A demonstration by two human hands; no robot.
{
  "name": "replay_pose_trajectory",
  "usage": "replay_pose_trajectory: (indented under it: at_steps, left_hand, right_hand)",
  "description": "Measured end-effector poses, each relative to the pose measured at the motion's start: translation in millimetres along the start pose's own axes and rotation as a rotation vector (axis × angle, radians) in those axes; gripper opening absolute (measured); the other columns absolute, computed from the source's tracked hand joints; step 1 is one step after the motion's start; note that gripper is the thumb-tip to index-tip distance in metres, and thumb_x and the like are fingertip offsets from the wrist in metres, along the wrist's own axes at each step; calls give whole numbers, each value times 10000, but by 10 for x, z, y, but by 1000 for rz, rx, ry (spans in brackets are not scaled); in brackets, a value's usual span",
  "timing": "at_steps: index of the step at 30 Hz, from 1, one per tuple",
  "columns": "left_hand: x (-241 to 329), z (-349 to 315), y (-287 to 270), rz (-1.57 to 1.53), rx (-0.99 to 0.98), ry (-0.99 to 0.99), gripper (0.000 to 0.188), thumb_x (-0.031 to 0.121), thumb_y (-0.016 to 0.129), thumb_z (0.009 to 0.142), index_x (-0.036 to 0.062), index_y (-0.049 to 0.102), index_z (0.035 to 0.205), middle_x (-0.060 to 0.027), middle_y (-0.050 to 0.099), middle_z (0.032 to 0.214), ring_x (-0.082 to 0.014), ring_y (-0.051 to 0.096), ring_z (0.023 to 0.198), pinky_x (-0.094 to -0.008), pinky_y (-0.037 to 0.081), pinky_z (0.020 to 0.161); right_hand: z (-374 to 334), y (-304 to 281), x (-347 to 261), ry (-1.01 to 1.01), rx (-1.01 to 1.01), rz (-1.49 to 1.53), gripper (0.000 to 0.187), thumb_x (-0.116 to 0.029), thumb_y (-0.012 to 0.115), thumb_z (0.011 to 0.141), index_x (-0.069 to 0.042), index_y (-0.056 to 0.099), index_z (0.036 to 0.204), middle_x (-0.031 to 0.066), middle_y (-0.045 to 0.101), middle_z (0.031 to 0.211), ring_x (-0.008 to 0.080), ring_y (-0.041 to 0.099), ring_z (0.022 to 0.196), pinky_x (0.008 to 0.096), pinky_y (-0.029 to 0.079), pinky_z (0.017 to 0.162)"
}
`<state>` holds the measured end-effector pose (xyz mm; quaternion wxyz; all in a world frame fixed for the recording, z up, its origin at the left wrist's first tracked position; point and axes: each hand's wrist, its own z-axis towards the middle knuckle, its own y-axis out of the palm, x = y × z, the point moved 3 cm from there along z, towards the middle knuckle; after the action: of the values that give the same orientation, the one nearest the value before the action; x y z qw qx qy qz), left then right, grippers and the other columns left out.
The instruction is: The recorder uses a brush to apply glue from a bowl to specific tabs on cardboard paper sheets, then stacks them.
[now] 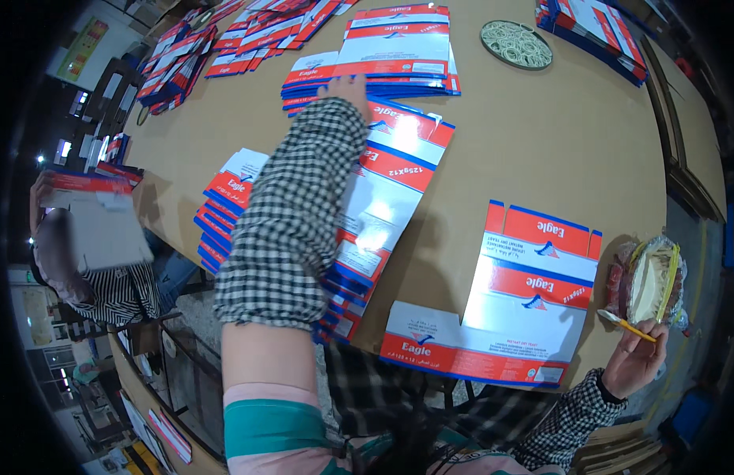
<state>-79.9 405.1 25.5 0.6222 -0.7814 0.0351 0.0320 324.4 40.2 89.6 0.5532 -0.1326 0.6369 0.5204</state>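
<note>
My left hand (347,89) is stretched forward, its fingers laid apart on the near edge of a stack of flat red, white and blue cartons (394,47). Under that forearm a fanned pile of matching cartons (394,178) slants toward me, partly hidden by the checked sleeve. At the lower right, my right hand (636,360) grips a yellow-handled brush (629,326) with a pale tip. Just beyond it is a plastic-wrapped container (653,281) of cream-coloured paste. One unfolded carton (533,293) lies flat between my arms at the table's front edge.
A round tray of pale rings (516,43) sits at the far right of the table (533,134), near another carton stack (592,36). More cartons (264,32) are heaped at the far left. At left, another person (106,269) holds a carton sheet (106,226).
</note>
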Motion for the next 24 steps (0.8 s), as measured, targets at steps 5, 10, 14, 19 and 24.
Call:
replay_pose_trajectory:
  at_steps: [5,10,14,19,24]
  left_hand:
    - [406,308,129,37,387,77,697,218,592,766,133,241,1361,-109,372,1339,-274,245,1291,-500,157,1050]
    - [409,384,101,124,272,97,494,193,582,775,111,426,1236,-112,494,1193,-257,407,1174,-429,279,986]
    - [361,179,-116,90,592,221,356,148,610,715,91,551,1062,-89,564,996,-232,530,951,-368,382,840]
    - [423,-447,-640,193,787,394,356,121,618,679,92,559,1029,-70,589,898,-227,518,887,-366,395,773]
    - [853,-1480,-705,110,869,674,261,120,549,675,41,572,922,-87,584,825,-239,520,831,-360,406,700]
  right_hand:
    - [44,-42,21,-17,24,-43,191,-194,355,932,-27,373,841,119,464,762,113,344,481,222,345,484]
    - [51,-65,-7,-12,33,-88,201,-197,351,935,-29,367,827,109,449,747,113,333,472,223,358,496]
    - [-16,-77,-59,-12,60,-66,214,-204,347,941,-29,364,819,101,430,751,132,357,495,233,393,555]
    - [-173,-148,-321,-33,72,-23,221,-201,352,940,-17,367,819,102,427,771,140,377,520,242,387,580]
    - [-425,-184,-647,-122,-76,42,247,-197,338,939,-9,408,795,103,427,781,125,363,497,231,326,504]
